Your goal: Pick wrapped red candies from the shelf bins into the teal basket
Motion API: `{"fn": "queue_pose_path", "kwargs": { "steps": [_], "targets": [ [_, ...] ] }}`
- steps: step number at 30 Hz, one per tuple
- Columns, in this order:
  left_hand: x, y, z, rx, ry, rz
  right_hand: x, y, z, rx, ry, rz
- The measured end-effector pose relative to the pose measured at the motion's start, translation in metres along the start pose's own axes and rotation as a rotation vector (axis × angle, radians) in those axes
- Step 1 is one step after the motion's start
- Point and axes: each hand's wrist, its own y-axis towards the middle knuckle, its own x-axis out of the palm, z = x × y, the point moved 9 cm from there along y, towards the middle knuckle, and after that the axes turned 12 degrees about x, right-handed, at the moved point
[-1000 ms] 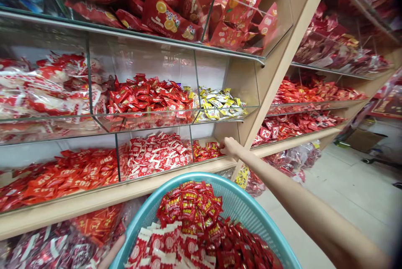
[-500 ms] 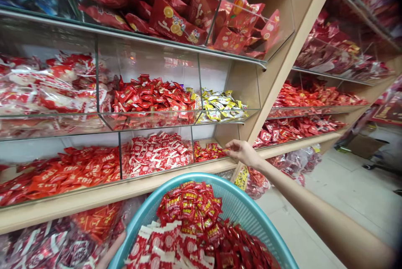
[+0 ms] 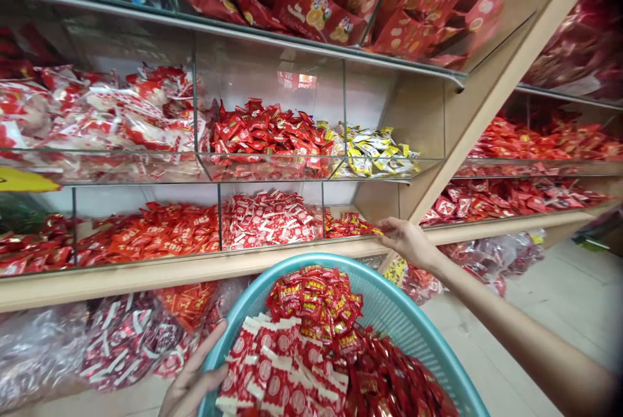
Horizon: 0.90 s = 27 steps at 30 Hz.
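Observation:
My left hand (image 3: 192, 386) grips the lower left rim of a teal plastic basket (image 3: 389, 303) held low in front of me. The basket is heaped with small wrapped sweets: red ones with yellow labels (image 3: 311, 300), red-and-white ones (image 3: 272, 365) and dark red ones (image 3: 389, 381). My right hand (image 3: 411, 243) reaches out to the bottom shelf, fingers stretched and loosely apart. Its fingertips rest at the front glass edge of the rightmost bin, which holds a small pile of red-and-yellow sweets (image 3: 346, 225). I see nothing clearly held in that hand.
Glass-fronted bins fill the shelves: red-and-white sweets (image 3: 267, 216), orange-red ones (image 3: 160, 232), red ones (image 3: 267, 130) and yellow ones (image 3: 372, 151) above. Clear bags of sweets (image 3: 121, 339) lie under the bottom shelf. A slanted wooden upright (image 3: 487, 89) divides the shelving. Pale floor (image 3: 559, 300) lies to the right.
My right hand has drawn back from inside the rightmost bottom bin to its front edge. My left hand now shows more fully on the basket rim. The view has swung right and down.

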Motion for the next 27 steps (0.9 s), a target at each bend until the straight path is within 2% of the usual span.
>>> {"fn": "queue_pose_path", "kwargs": {
  "steps": [4, 7, 10, 14, 16, 18, 27],
  "targets": [
    [0.001, -0.001, 0.007, 0.079, -0.014, -0.004, -0.015, -0.025, -0.041, -0.144, -0.047, 0.174],
    [0.001, 0.002, 0.004, 0.079, -0.049, -0.013, -0.008, -0.056, -0.088, -0.292, 0.025, 0.170],
    [0.004, 0.005, -0.005, 0.027, -0.141, -0.038, 0.029, -0.088, -0.135, -0.432, 0.098, -0.025],
    [0.002, 0.004, -0.009, 0.014, -0.144, -0.033, 0.090, -0.115, -0.173, -0.521, 0.081, -0.256],
    [0.003, 0.004, -0.008, 0.025, -0.168, -0.038, 0.112, -0.121, -0.184, -0.554, 0.032, -0.321],
    [0.004, 0.004, -0.007, 0.027, -0.199, -0.043, 0.124, -0.121, -0.191, -0.565, 0.000, -0.348],
    [0.003, 0.004, -0.005, 0.030, -0.180, -0.024, 0.143, -0.116, -0.197, -0.540, -0.077, -0.308]
  ]
}}
